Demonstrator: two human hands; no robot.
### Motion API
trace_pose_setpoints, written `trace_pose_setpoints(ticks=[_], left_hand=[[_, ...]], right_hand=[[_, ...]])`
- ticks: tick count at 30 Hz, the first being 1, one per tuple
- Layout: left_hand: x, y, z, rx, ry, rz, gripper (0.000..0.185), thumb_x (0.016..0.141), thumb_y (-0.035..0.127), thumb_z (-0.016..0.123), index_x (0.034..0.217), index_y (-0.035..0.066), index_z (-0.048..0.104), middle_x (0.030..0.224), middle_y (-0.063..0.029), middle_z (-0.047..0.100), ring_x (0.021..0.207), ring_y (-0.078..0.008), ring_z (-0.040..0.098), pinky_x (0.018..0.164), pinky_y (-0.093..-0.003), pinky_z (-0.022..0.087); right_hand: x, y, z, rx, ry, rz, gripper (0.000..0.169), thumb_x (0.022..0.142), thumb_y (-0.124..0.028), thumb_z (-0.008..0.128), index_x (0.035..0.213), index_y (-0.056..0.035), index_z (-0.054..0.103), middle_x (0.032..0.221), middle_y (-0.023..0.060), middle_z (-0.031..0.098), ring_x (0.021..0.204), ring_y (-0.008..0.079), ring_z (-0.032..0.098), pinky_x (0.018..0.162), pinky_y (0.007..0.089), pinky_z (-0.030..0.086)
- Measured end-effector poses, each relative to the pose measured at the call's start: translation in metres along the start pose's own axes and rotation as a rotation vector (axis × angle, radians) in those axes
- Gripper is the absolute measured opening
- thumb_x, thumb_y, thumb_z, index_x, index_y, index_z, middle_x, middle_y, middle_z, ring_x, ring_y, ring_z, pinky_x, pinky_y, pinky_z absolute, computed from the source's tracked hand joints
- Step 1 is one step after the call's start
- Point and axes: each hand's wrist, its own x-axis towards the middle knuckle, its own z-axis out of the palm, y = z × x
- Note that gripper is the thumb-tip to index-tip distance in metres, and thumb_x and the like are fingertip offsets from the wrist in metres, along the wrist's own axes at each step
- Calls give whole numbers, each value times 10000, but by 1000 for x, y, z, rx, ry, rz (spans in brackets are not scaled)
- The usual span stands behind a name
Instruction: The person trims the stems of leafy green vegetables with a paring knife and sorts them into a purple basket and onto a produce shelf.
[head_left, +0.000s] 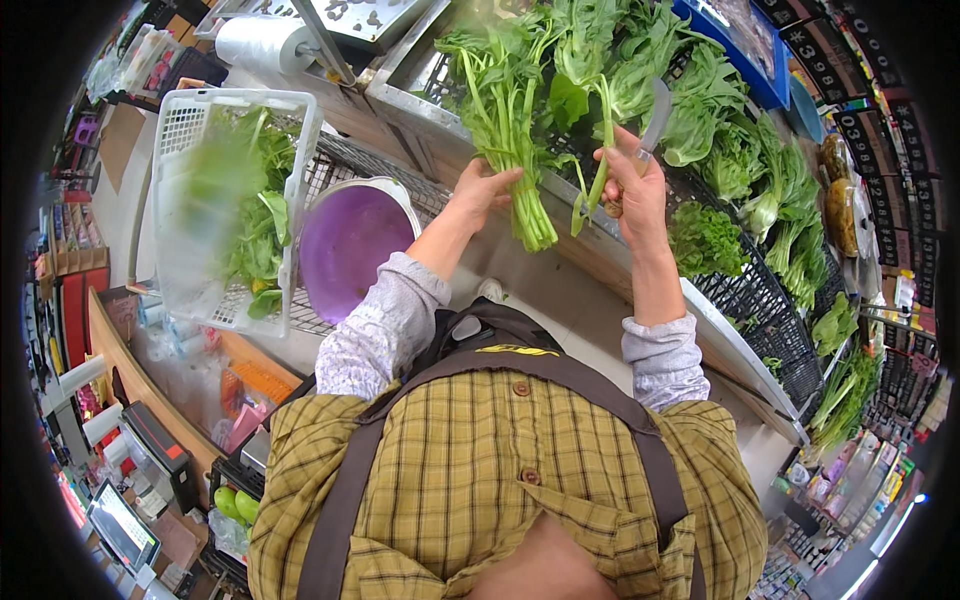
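In the head view, my left hand (484, 191) holds a bunch of leafy green vegetables (517, 165), its cut stems pointing down towards me. To its right, my right hand (634, 187) grips a knife with a curved blade (658, 116) pointing up, together with a loose green stalk (602, 142). Behind both hands, more leafy greens (637, 67) lie on the vegetable display. The knife's handle is mostly hidden in my right fist.
A white plastic basket (296, 217) with leafy greens stands left, beside a round purple tub (352, 247) on a wire cart. The display's metal edge (720, 322) runs diagonally before me. A plastic bag roll (259, 45) is at upper left, a blue tray (772, 82) at upper right.
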Motion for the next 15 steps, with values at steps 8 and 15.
trace_pose_setpoints(ticks=[8, 15], left_hand=[[5, -9, 20, -243, -117, 44, 513, 821, 150, 697, 1243, 55, 422, 1174, -79, 550, 1060, -205, 550, 873, -404, 444], [26, -18, 37, -147, -120, -97, 448, 863, 129, 639, 1259, 81, 435, 1187, -55, 550, 1100, -197, 530, 909, -409, 438]], right_hand=[[2, -21, 6, 253, -57, 44, 381, 892, -129, 593, 1249, -25, 510, 892, 40, 632, 491, 17, 442, 431, 155, 368], [12, -29, -18, 416, -135, 19, 395, 912, -156, 560, 1282, -41, 480, 884, 29, 623, 477, 10, 428, 424, 161, 388]])
